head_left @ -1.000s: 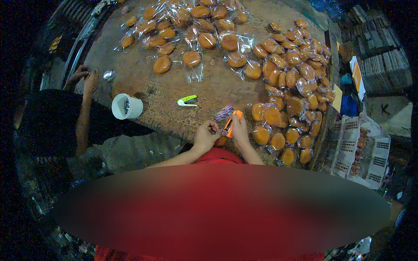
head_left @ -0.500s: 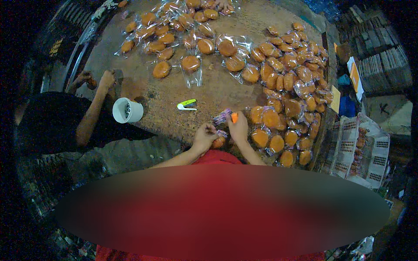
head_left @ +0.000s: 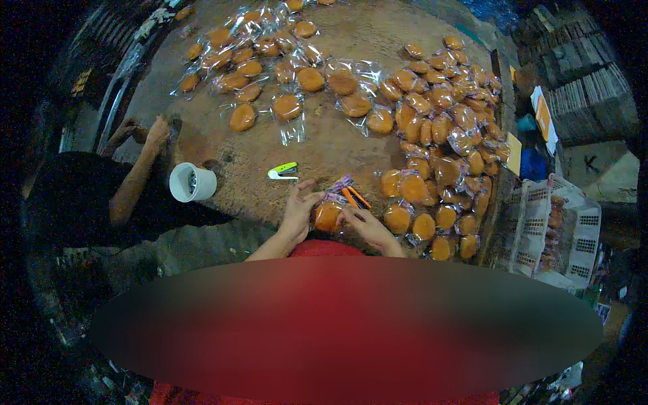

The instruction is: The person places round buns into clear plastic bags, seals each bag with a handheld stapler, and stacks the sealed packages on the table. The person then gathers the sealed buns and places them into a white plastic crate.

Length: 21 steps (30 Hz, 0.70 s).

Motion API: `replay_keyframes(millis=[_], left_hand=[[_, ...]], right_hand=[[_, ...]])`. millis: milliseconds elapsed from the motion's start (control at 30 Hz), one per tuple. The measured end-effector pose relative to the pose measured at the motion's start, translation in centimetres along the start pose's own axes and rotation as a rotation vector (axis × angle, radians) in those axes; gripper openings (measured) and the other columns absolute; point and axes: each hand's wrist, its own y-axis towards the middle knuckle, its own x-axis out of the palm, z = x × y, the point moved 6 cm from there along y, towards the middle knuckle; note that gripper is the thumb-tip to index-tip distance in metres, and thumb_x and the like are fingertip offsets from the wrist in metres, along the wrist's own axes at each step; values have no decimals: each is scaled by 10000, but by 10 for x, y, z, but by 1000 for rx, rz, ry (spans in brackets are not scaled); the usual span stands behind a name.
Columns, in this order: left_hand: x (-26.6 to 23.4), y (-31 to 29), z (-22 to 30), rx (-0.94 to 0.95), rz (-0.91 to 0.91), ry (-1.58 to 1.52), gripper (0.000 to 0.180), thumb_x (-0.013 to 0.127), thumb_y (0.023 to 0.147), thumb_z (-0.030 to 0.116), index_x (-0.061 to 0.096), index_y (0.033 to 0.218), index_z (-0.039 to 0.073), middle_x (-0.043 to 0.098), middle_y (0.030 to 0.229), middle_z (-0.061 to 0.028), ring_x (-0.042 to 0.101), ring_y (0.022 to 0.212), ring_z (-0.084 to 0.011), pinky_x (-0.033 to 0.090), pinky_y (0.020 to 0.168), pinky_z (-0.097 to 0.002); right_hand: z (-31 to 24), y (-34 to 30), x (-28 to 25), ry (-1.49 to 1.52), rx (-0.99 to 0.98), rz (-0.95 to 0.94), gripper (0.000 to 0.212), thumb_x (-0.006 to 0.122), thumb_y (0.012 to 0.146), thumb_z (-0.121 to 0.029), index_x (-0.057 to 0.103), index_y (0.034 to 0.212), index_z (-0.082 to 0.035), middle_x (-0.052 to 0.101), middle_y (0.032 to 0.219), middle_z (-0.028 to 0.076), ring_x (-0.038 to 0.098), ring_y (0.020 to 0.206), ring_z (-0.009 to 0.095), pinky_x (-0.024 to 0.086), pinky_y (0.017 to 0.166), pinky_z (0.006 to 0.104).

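Brown table point(head_left: 324, 145) w/ bagged buns point(head_left: 432, 115), stapler point(head_left: 282, 171).

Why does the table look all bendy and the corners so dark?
Head view: the fisheye lens curves the table edge and blackens the corners; light is dim and grainy; glare shines on the wrapped buns; a smooth blur hides the person's lap.

Both forearms reach forward, left hand point(head_left: 298, 210) and right hand point(head_left: 365, 226) pinched on either side of a bagged orange bun point(head_left: 329, 216).
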Motion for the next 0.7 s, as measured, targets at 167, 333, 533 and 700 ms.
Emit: replay_keyframes(millis=[167,333,533,700], left_hand=[[7,2,10,-38,6,9,558,661,982,387,406,1429,173,609,1243,-57,569,1162,-232,508,917,-408],[1,4,11,-110,25,-52,384,635,1006,375,515,1290,145,650,1065,-39,622,991,-166,498,845,-346],[41,6,-4,84,-249,695,413,679,962,387,588,1228,85,640,1075,-73,625,996,-248,500,907,-389],[137,-17,-34,959,-752,1653,788,743,816,552,475,1462,189,328,1568,-164,321,1418,-427,301,1094,-664]], right_hand=[[-50,-27,-45,-279,-237,446,316,536,1054,-268,651,1210,-18,639,1177,70,599,1066,178,484,942,329],[-68,-71,-64,129,-562,833,502,585,1020,-200,409,1471,-66,540,1325,90,614,1085,207,609,834,337],[-22,-110,-73,-899,-173,1073,683,701,929,-384,432,1478,-80,435,1450,202,460,1305,386,390,1072,527],[40,-143,-76,-1381,56,1027,957,695,821,-650,352,1560,-148,286,1589,241,228,1466,482,136,1182,643]])
